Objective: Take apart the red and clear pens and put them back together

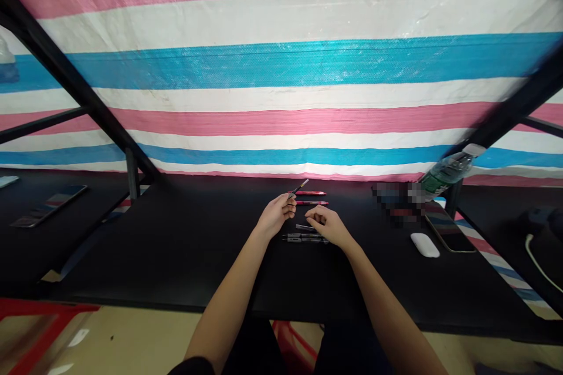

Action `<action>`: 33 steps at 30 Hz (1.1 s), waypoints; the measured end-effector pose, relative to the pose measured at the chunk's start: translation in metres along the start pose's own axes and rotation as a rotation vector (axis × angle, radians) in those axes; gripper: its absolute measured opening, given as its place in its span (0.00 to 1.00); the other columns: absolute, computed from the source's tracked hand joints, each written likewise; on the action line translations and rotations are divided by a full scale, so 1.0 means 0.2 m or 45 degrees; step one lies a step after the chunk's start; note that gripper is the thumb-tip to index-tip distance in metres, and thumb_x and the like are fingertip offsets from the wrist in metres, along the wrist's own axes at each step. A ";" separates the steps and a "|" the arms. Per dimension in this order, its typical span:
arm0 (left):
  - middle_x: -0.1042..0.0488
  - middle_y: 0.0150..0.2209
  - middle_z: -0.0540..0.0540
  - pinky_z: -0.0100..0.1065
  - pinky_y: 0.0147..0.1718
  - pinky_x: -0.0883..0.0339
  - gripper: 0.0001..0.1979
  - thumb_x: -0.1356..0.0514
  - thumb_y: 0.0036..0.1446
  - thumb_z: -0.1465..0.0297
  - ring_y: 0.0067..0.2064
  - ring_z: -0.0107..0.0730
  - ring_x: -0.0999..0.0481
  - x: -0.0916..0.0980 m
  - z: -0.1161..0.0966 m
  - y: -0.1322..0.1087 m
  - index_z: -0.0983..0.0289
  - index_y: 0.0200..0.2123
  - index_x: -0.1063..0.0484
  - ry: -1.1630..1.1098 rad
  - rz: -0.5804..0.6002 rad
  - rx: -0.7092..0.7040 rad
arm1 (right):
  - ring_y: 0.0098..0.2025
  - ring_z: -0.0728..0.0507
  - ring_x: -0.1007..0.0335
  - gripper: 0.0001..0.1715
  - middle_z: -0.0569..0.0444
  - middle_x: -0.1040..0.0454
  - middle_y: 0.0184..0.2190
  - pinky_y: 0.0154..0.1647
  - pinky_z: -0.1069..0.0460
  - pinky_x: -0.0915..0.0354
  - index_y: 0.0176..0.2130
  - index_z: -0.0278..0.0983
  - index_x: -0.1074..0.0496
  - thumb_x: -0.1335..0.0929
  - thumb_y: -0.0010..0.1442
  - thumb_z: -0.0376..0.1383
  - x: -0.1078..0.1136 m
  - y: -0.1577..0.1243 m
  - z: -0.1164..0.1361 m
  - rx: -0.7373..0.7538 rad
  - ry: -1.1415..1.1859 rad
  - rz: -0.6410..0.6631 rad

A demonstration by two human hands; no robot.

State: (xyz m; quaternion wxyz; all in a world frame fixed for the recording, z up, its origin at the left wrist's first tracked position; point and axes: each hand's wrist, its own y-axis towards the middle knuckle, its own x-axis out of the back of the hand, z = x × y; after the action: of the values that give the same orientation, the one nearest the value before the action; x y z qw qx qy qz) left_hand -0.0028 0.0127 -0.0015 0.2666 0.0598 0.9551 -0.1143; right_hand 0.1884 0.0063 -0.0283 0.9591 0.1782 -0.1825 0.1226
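My left hand (277, 215) is closed in a pinch around a thin pen refill (302, 186), which points up and to the right. Just past its fingers lie two red pens (314, 193), one behind the other. My right hand (329, 225) is curled with thumb and fingertips together; whether anything small is between them is hidden. Under its fingertips a short, clear pen piece (303, 227) shows on the black table. Closer to me, black-and-clear pens (301, 238) lie side by side, their right ends partly beneath the right hand.
To the right are a white earbud case (424, 245), a phone (451, 231) and a tilted clear bottle (448, 173). Another phone (50, 206) lies far left. Black metal bars (83, 91) slope up at both sides, before a striped sheet (281, 64). A red stool (39, 328) stands lower left.
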 end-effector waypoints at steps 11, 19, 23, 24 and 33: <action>0.35 0.27 0.51 0.29 0.25 0.41 0.17 0.38 0.55 0.58 0.26 0.23 0.34 -0.03 -0.03 -0.01 0.67 0.29 0.30 -0.068 -0.031 0.055 | 0.31 0.46 0.36 0.04 0.54 0.29 0.30 0.34 0.50 0.39 0.30 0.40 0.24 0.28 0.53 0.39 0.01 -0.02 -0.02 0.072 -0.222 0.126; 0.35 0.26 0.51 0.29 0.26 0.41 0.15 0.38 0.55 0.59 0.26 0.23 0.34 -0.03 -0.03 -0.02 0.67 0.30 0.29 -0.031 -0.051 0.051 | 0.33 0.44 0.35 0.07 0.53 0.30 0.30 0.36 0.49 0.38 0.27 0.40 0.25 0.28 0.54 0.40 0.00 -0.01 -0.03 0.075 -0.257 0.106; 0.34 0.26 0.51 0.29 0.26 0.41 0.15 0.38 0.55 0.59 0.26 0.24 0.34 -0.03 -0.02 -0.02 0.67 0.31 0.29 -0.007 -0.063 0.053 | 0.32 0.44 0.35 0.08 0.53 0.29 0.29 0.35 0.49 0.38 0.27 0.41 0.25 0.28 0.53 0.42 0.00 -0.01 -0.02 0.108 -0.200 0.070; 0.34 0.26 0.51 0.29 0.26 0.41 0.15 0.38 0.54 0.60 0.26 0.24 0.34 -0.03 -0.02 -0.01 0.67 0.31 0.29 -0.002 -0.068 0.052 | 0.32 0.44 0.35 0.08 0.53 0.29 0.28 0.35 0.49 0.38 0.27 0.41 0.25 0.28 0.53 0.42 0.00 -0.01 -0.02 0.101 -0.181 0.057; 0.33 0.25 0.49 0.28 0.25 0.42 0.14 0.35 0.49 0.61 0.25 0.23 0.34 -0.01 0.00 0.00 0.65 0.30 0.33 0.113 -0.051 0.003 | 0.22 0.48 0.38 0.17 0.56 0.30 0.22 0.23 0.52 0.41 0.32 0.38 0.26 0.29 0.53 0.50 0.04 0.03 0.00 -0.236 0.471 -0.324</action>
State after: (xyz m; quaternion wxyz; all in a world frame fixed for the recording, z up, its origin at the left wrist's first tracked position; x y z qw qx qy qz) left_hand -0.0001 0.0131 -0.0002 0.2214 0.0463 0.9669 -0.1181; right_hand 0.1940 0.0124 -0.0232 0.9962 0.0855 0.0099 0.0140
